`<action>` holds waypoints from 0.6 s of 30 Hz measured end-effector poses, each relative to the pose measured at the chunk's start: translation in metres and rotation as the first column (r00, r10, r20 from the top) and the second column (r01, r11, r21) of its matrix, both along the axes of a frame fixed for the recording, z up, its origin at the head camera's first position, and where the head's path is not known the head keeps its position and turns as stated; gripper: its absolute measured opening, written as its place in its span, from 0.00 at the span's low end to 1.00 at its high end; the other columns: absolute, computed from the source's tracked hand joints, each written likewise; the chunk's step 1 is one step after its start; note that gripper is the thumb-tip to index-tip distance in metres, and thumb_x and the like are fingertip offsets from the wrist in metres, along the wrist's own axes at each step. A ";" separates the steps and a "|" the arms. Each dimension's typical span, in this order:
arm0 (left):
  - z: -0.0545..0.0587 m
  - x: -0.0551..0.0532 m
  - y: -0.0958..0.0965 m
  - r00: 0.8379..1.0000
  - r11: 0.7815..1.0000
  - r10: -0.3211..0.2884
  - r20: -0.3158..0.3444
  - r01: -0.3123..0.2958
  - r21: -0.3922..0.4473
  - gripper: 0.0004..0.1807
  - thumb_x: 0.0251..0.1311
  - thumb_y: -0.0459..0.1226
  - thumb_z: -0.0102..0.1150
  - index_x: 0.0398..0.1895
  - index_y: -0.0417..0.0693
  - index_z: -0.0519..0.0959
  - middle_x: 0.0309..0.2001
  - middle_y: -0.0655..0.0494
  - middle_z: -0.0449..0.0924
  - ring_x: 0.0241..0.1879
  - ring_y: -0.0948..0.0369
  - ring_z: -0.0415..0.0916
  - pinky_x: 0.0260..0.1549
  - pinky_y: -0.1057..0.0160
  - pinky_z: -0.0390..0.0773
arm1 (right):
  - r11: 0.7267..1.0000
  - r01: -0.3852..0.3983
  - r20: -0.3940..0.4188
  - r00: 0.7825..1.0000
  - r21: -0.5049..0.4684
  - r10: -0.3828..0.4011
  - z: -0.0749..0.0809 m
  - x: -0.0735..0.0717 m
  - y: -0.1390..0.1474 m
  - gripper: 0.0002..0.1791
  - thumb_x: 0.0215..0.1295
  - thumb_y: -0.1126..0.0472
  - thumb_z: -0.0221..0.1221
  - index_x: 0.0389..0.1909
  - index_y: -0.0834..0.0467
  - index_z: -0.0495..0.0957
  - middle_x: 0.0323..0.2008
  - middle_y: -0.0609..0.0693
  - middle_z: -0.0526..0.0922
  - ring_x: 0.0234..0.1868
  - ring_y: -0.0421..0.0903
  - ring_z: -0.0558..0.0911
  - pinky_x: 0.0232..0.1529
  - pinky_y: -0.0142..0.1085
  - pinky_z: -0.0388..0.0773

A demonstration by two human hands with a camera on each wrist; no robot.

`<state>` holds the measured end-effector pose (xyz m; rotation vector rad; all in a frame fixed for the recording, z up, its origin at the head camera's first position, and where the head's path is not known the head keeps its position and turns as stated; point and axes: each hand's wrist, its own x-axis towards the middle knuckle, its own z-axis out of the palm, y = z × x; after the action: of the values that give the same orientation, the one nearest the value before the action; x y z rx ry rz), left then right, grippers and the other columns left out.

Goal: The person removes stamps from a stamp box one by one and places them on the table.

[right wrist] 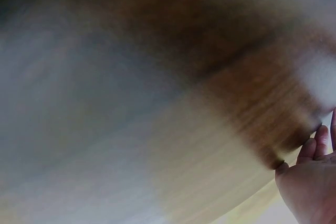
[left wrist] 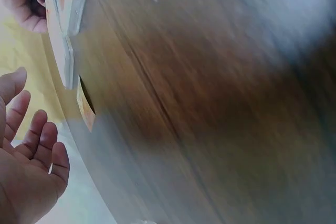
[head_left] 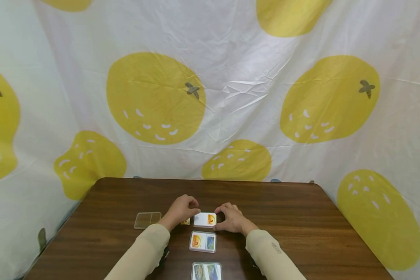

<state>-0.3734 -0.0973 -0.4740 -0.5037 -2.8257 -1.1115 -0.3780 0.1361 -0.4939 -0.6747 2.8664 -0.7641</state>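
Note:
A clear plastic card case (head_left: 205,220) with a white side and an orange picture lies between the two hands. My right hand (head_left: 231,218) grips its right end, thumb at the near corner and fingers at the far one. Beside the case's left end is my left hand (head_left: 182,210), fingers loosely bent and holding nothing; the left wrist view shows that hand (left wrist: 34,169) with its palm bare. Partly hidden under it is a loose orange picture card (head_left: 186,221), seen also as a small card (left wrist: 85,107) on the table in the left wrist view.
Nearer me lie a second card case (head_left: 202,241) with orange and blue-green pictures and a third case (head_left: 206,271) with two greenish pictures. A clear case part (head_left: 147,220) lies left on the brown table (head_left: 301,217). A lemon-print cloth (head_left: 231,116) hangs behind.

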 end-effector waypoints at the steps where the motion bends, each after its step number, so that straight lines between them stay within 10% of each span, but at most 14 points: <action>1: 0.000 0.000 0.002 1.000 1.000 -0.004 0.002 0.004 0.002 0.09 0.58 0.37 0.69 0.38 0.42 0.83 0.37 0.53 0.76 0.39 0.56 0.74 0.45 0.51 0.76 | 1.000 -0.002 -0.004 1.000 -0.002 0.002 0.000 0.000 0.000 0.26 0.50 0.49 0.73 0.49 0.52 0.78 0.55 0.55 0.72 0.60 0.60 0.67 0.61 0.57 0.62; 18: -0.006 -0.006 0.019 0.998 0.998 -0.062 0.002 0.062 0.000 0.11 0.58 0.37 0.70 0.39 0.41 0.83 0.39 0.52 0.77 0.41 0.55 0.75 0.45 0.51 0.75 | 1.000 -0.002 0.003 1.000 -0.006 0.002 -0.002 -0.001 0.002 0.27 0.50 0.48 0.72 0.50 0.53 0.78 0.56 0.55 0.72 0.61 0.60 0.67 0.60 0.57 0.62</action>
<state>-0.3791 -0.0779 -0.4800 -0.5947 -2.8300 -1.1226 -0.3787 0.1377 -0.4962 -0.6771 2.8609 -0.7737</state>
